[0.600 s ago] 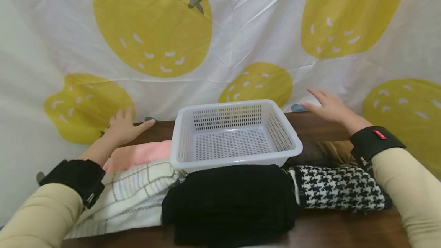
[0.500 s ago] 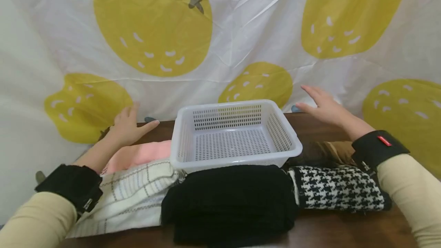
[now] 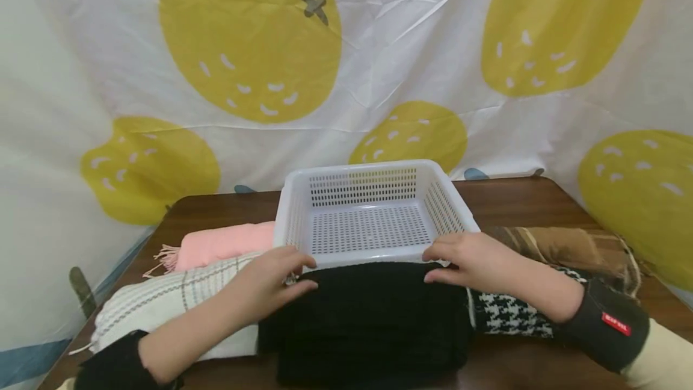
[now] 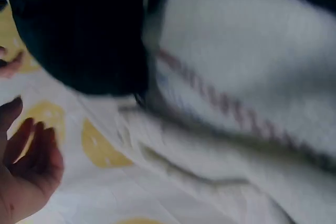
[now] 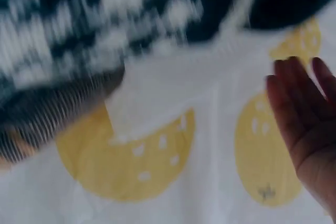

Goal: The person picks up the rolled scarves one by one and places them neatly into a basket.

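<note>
A black folded cloth (image 3: 373, 324) lies at the front middle of the table, before a white perforated plastic basket (image 3: 373, 256). My left hand (image 3: 267, 287) hovers at the cloth's back left corner, with relaxed, slightly bent fingers. At the back right corner is my right hand (image 3: 476, 262), thumb and fingers apart and bent a little. Both wrist views show loose fingers with nothing between them. Beneath the left forearm is a white striped scarf (image 3: 157, 306); a black-and-white houndstooth cloth (image 3: 511, 316) is partly hidden by the right forearm.
A pink fringed scarf (image 3: 227, 245) lies left of the basket, and a brown folded scarf (image 3: 568, 248) lies to its right. The dark wooden table (image 3: 520, 200) ends at a hanging white curtain (image 3: 260, 158) printed with yellow fruit.
Both hands have come from the far sides of the basket back toward me and inward, to the black cloth's rear corners. The view has shifted slightly; basket and cloths keep their places.
</note>
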Demonstrator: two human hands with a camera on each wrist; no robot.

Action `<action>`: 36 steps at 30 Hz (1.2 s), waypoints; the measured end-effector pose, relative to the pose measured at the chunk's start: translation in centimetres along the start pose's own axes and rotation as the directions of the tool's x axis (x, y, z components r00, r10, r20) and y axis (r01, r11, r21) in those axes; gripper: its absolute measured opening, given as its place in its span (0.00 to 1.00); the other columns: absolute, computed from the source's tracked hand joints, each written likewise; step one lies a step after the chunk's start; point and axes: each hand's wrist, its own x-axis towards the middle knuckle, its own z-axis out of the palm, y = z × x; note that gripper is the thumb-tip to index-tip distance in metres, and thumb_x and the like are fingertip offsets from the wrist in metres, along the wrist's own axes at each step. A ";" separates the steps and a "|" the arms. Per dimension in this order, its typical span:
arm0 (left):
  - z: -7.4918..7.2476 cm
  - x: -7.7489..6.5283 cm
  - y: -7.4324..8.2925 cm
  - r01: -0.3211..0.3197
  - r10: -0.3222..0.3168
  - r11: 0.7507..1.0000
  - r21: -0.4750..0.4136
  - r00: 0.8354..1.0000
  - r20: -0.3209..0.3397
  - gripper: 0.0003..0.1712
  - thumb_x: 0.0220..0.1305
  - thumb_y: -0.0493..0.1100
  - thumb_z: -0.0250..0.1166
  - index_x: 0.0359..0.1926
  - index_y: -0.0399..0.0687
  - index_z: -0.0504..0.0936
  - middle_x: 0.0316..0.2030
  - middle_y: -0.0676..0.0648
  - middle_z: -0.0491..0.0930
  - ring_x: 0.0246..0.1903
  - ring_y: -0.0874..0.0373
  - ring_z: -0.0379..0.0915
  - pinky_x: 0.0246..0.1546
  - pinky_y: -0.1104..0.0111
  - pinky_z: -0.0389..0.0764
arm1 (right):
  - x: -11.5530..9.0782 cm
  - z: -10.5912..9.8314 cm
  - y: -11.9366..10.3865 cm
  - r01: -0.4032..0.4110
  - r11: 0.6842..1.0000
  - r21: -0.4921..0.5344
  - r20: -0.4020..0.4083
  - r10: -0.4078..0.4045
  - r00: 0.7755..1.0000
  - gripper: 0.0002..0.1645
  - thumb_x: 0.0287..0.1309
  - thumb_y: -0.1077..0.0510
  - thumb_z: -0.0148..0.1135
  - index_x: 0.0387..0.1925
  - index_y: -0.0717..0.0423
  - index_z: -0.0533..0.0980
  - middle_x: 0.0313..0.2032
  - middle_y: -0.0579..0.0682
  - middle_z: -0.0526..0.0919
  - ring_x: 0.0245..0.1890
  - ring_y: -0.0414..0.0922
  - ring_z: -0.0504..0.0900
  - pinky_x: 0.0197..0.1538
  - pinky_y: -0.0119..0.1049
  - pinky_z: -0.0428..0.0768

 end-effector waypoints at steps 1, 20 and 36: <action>0.4 -0.2 0.5 -0.031 0.030 1.000 0.003 0.998 0.054 0.20 0.51 0.48 0.68 0.43 0.44 0.78 0.36 0.50 0.77 0.35 0.58 0.74 0.34 0.68 0.76 | -0.1 0.5 -0.3 -0.012 1.000 -0.004 0.080 0.012 0.997 0.20 0.54 0.44 0.60 0.41 0.53 0.77 0.37 0.43 0.79 0.33 0.38 0.78 0.35 0.32 0.77; 6.5 -0.6 1.8 0.359 -0.245 0.925 -0.126 0.815 0.526 0.70 0.29 0.57 0.79 0.70 0.53 0.44 0.55 0.32 0.61 0.47 0.40 0.67 0.35 0.53 0.75 | -1.5 5.8 -0.5 -0.445 0.732 0.516 0.488 0.176 0.855 0.64 0.35 0.51 0.76 0.68 0.59 0.46 0.66 0.67 0.46 0.63 0.67 0.52 0.54 0.62 0.63; 6.6 -2.1 3.1 0.496 -0.398 0.801 -0.335 0.859 0.321 0.56 0.28 0.32 0.74 0.64 0.57 0.60 0.45 0.43 0.70 0.40 0.52 0.69 0.34 0.59 0.72 | -1.0 5.3 -1.4 -0.560 0.501 0.660 0.455 0.326 0.829 0.59 0.31 0.65 0.75 0.67 0.50 0.55 0.66 0.63 0.53 0.64 0.63 0.53 0.51 0.55 0.69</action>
